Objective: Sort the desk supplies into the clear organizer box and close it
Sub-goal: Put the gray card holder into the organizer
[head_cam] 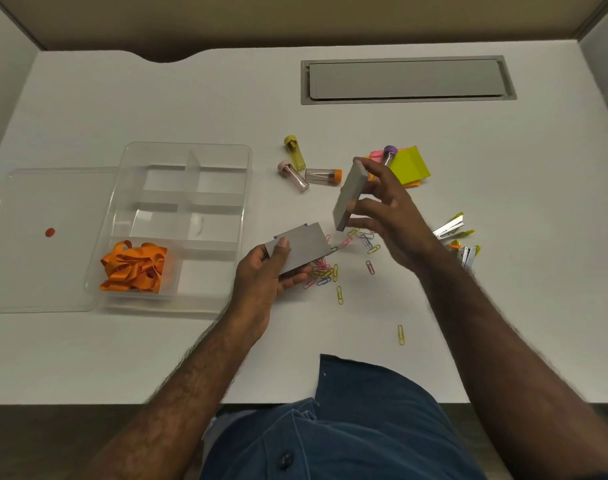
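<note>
The clear organizer box (pixel 247 188) stands open at the left, with orange rubber bands (pixel 134 266) in its near-left compartment. Its clear lid (pixel 35 209) lies flat on its left side. My left hand (pixel 261 275) grips a flat grey cardboard sleeve (pixel 302 247) just above the desk. Above the desk my right hand (pixel 389 206) holds a grey box tray (pixel 349 195) tilted on edge. Coloured paper clips (pixel 330 271) lie scattered between and below my hands.
Three small capped tubes (pixel 295 157) lie behind the clips, and a purple-capped tube (pixel 388 154) rests on yellow and pink sticky notes (pixel 410 166). Several small staplers (pixel 451 228) sit at the right. A grey cable hatch (pixel 408 79) is set into the far desk.
</note>
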Tool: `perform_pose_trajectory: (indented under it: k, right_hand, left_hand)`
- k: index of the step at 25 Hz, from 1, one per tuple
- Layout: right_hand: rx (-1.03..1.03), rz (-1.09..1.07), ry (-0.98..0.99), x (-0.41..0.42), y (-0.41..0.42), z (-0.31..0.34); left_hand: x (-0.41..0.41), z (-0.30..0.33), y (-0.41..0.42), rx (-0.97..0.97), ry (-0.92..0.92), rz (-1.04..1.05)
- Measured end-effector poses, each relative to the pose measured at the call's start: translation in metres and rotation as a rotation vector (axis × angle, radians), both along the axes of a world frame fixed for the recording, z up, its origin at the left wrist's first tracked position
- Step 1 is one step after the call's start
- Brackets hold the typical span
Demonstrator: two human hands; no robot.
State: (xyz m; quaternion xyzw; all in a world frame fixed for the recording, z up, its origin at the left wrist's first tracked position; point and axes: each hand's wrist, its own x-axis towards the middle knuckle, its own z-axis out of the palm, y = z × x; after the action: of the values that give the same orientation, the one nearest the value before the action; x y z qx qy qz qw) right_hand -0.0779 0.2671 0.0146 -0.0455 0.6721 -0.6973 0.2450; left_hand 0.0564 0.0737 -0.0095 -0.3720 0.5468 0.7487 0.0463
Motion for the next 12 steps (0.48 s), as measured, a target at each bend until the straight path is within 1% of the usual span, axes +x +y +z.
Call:
perform_pose_trajectory:
  k: [2,4,6,9,12]
  right_hand:
    - [-0.249,-0.027,-0.173,0.011,-0.001,0.001]
    - [-0.356,-0.073,-0.278,0.020,0.000,0.000]
    - [-0.310,-0.126,-0.288,0.028,-0.002,-0.003]
    - [-0.127,-0.221,-0.162,0.044,-0.006,-0.004]
    - [-0.028,-0.314,-0.064,0.058,-0.012,-0.005]
  left_hand:
    - [-0.001,0.001,0.003,-0.004,0.002,-0.015]
    - [-0.002,0.003,0.007,-0.003,0.008,-0.023]
    - [-0.003,0.006,0.011,-0.014,0.004,-0.030]
    - [-0.003,0.009,0.015,0.001,0.023,-0.027]
    - [-0.002,0.014,0.019,-0.029,0.028,-0.053]
